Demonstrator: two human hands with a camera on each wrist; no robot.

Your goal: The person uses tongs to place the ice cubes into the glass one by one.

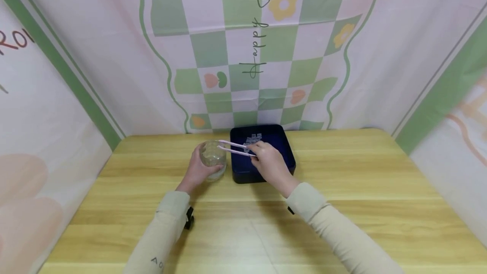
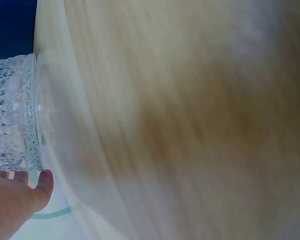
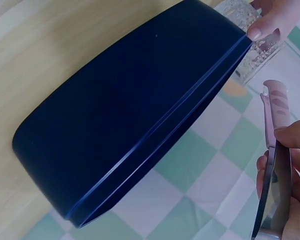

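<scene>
My left hand (image 1: 199, 167) grips a clear, cut-glass tumbler (image 1: 214, 157) at its side, thumb across the front. Its textured wall (image 2: 10, 117) fills the left edge of the left wrist view, where fingers (image 2: 42, 190) touch it. My right hand (image 1: 268, 162) holds a pair of tongs (image 1: 236, 148) with pink tips and metal arms. Those tips reach over the tumbler's mouth; whether anything is between them I cannot tell. Just right of the tumbler stands a dark blue square box (image 1: 243, 176), partly under my right hand. Small whitish pieces (image 1: 253, 138) lie inside it.
A wood-grain table (image 1: 342, 223) carries the box and tumbler. Behind the box hangs a checkered green and white curtain (image 1: 243, 50); printed cloth walls (image 1: 57, 96) stand at both sides. In the right wrist view, the box's tall side (image 3: 130, 100) takes up the middle.
</scene>
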